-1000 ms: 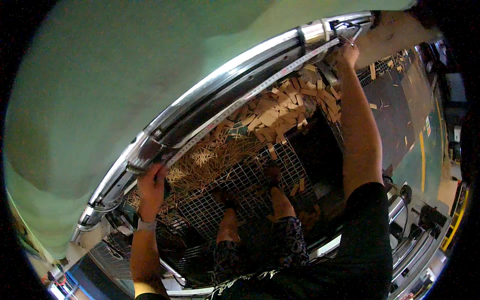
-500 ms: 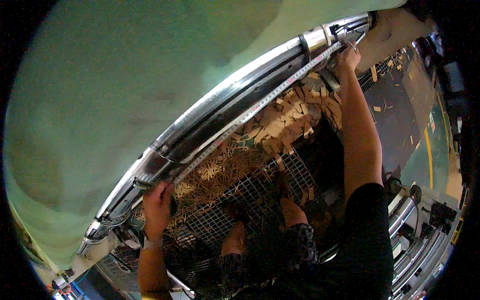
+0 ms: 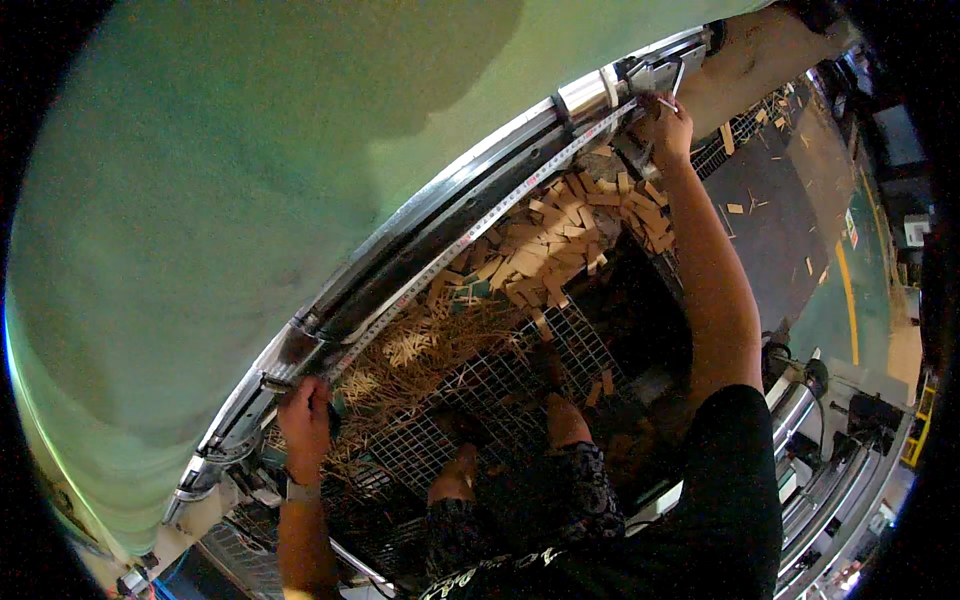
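A white tape measure blade (image 3: 487,220) with red marks stretches straight along a long metal bar (image 3: 440,215), which looks curved in this view. At its lower left end my left hand (image 3: 306,425) is closed around the tape measure. A dark shape beside those fingers may be its case. My right hand (image 3: 670,135) pinches the blade's far end at the upper right, next to a metal bracket (image 3: 655,75) on the bar. A thin bent metal piece (image 3: 679,78) stands close to the right fingers; whether they touch it I cannot tell.
Beyond the bar spreads a large green surface (image 3: 250,150). Cardboard offcuts (image 3: 545,240) and thin strips (image 3: 410,345) are heaped below the tape, partly over a metal grating (image 3: 480,390) under my feet. Metal rollers (image 3: 800,420) stand at the lower right.
The whole view has shifted, so the bar's upper end and my right hand appear farther left. Both hands keep hold of the tape, which stays stretched along the bar.
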{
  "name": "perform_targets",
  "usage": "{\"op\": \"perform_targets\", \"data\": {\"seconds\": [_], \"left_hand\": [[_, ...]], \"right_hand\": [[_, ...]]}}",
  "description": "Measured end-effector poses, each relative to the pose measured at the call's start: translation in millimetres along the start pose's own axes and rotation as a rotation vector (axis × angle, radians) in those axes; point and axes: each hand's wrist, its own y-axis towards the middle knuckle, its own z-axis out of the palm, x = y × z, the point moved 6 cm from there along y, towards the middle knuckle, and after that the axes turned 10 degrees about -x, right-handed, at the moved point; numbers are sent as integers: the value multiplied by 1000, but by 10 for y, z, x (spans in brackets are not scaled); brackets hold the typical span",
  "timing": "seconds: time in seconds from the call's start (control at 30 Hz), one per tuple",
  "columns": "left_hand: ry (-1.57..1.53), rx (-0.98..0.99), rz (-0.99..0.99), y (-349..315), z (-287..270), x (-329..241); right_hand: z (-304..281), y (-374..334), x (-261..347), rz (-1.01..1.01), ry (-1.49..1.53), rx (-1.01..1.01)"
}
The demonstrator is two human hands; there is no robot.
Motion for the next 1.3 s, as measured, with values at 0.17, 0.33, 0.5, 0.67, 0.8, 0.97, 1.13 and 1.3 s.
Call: {"op": "perform_targets", "data": {"seconds": [0.17, 0.33, 0.5, 0.67, 0.8, 0.97, 1.13, 1.3], "left_hand": [[8, 24, -70, -63, 39, 57], [44, 3, -24, -145, 114, 212], [101, 88, -80, -104, 168, 189], [260, 9, -151, -166, 157, 289], [141, 55, -188, -68, 157, 172], [130, -10, -223, -201, 164, 208], [190, 33, -215, -208, 173, 88], [199, 15, -223, -211, 203, 60]], "right_hand": [[-135, -499, 561, -110, 13, 374], [25, -499, 1102, -713, -572, 653], [204, -315, 1258, -903, -928, 766], [289, -182, 1248, -974, -1014, 838], [290, -300, 1458, -1105, -973, 877], [487, -200, 1580, -1207, -1266, 936], [632, 9, 1532, -1514, -1073, 798], [792, 373, 1287, -1381, -1240, 931]]}}
